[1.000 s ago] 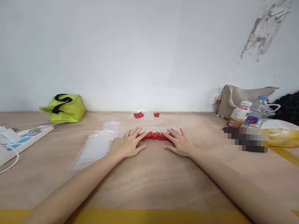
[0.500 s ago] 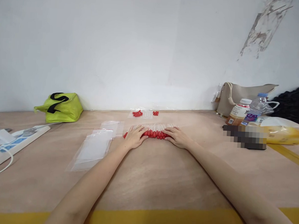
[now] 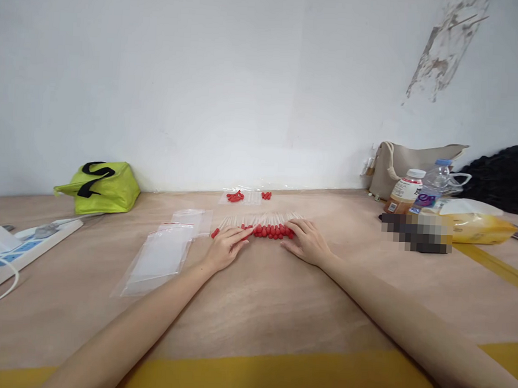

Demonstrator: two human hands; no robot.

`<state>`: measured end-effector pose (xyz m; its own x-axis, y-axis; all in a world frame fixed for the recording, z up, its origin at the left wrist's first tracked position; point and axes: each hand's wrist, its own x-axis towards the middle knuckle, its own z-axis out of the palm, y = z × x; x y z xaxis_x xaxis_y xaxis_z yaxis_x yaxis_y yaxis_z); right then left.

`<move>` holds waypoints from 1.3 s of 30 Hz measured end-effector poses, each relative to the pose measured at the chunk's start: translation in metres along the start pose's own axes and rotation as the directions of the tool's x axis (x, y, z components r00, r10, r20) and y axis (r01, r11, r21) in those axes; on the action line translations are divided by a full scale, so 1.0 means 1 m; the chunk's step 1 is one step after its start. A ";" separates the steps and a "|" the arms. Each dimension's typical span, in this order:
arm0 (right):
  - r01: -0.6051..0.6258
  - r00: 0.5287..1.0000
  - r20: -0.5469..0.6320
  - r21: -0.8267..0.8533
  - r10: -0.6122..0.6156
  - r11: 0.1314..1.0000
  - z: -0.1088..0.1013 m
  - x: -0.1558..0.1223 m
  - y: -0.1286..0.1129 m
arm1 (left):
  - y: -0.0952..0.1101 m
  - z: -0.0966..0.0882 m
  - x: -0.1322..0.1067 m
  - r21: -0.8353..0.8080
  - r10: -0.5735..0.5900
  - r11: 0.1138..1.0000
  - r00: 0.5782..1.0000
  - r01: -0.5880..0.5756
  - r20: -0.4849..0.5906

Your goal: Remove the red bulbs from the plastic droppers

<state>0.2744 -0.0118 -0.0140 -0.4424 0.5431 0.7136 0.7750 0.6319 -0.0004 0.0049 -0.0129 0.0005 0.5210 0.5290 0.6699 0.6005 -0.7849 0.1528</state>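
Note:
A row of droppers (image 3: 271, 231) with red bulbs and thin clear tubes lies on the table, bulbs toward me and tubes pointing at the wall. My left hand (image 3: 226, 249) rests on the left part of the row, fingers stretched out and covering some bulbs. At the right end, my right hand (image 3: 309, 242) touches the bulbs with its fingers slightly bent and its thumb apart. Neither hand is closed around a dropper. One red bulb shows left of my left fingers. Farther back, by the wall, lies a clear bag (image 3: 250, 197) with more red-bulbed droppers.
Clear zip bags (image 3: 160, 257) lie left of my left hand. A power strip (image 3: 30, 251) and a lime-green bag (image 3: 107, 189) are at the left. Bottles (image 3: 405, 193), a beige bag (image 3: 384, 166) and a yellow tissue pack (image 3: 478, 228) stand at the right.
My left hand has slid back toward me and slightly left, uncovering tubes and spread bulbs. My right thumb has come away from the bulbs. The view has shifted slightly.

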 end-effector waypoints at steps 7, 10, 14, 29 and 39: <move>0.094 0.995 -0.014 -0.011 -0.094 0.996 0.003 0.007 -0.042 | 0.013 -0.006 -0.009 -0.084 0.021 0.996 0.994 -0.012 0.108; 0.108 0.994 0.014 0.022 -0.109 0.994 0.006 0.007 -0.048 | 0.011 -0.005 -0.009 -0.112 0.031 0.994 0.992 -0.017 0.126; 0.058 0.997 0.057 0.047 -0.061 0.997 0.005 0.007 -0.046 | 0.009 -0.005 -0.009 -0.131 0.058 0.991 0.988 -0.039 0.145; 0.142 0.984 0.099 0.077 -0.150 0.987 0.002 0.005 -0.049 | 0.033 0.001 -0.005 0.078 -0.058 0.996 0.987 0.047 0.147; 0.165 0.982 0.085 0.079 -0.171 0.983 -0.001 0.006 -0.050 | 0.032 0.000 -0.006 0.054 -0.071 0.997 0.984 0.063 0.166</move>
<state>0.2335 -0.0406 -0.0093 -0.6055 0.4718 0.6409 0.6534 0.7545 0.0619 0.0214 -0.0413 0.0015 0.5700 0.6297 0.5278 0.6639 -0.7314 0.1557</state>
